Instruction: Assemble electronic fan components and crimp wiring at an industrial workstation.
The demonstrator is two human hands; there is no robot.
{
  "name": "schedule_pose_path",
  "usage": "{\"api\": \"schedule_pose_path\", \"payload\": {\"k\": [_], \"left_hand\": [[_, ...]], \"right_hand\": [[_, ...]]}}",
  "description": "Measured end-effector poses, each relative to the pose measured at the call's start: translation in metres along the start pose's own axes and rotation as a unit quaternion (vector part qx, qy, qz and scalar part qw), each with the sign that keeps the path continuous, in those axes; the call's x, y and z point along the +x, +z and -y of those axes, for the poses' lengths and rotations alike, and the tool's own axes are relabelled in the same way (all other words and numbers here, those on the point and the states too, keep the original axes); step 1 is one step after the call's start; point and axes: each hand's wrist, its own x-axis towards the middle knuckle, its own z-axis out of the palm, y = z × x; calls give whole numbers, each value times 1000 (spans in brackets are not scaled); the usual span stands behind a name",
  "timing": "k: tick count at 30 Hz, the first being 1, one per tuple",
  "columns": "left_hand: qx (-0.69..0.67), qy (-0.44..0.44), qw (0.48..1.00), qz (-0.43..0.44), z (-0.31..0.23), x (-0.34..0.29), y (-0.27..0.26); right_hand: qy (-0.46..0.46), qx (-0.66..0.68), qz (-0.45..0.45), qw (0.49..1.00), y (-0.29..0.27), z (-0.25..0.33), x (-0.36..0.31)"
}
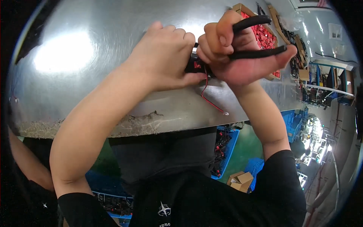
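Observation:
My left hand (162, 56) is closed around a small black part (194, 65) with a red piece in it, holding it on the metal table (109, 26). A thin red-and-black wire (206, 99) trails from this part toward the near edge, ending in a small white connector (226, 113). In my right hand (232, 64) is a pair of pliers with black handles (252, 22), spread apart. The jaws of the tool are hidden behind my fingers, close to the black part, so I cannot see whether they touch it.
A cardboard box of red parts (264, 36) stands behind my right hand, with black parts (298, 49) beyond it. Below the table edge are a blue crate (231, 149) of black and red pieces and an open carton (241, 181). Another person's arm (30, 162) shows at far left.

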Motion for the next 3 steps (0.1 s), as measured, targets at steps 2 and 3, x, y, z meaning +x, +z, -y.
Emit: {"api": "schedule_pose_path", "payload": {"k": [2,3], "left_hand": [[8,-10,1000,15,-3,1,0],[6,-9,1000,14,-3,1,0]], "right_hand": [[20,66,68,995,-18,2,1],[19,55,122,991,-26,3,5]]}}
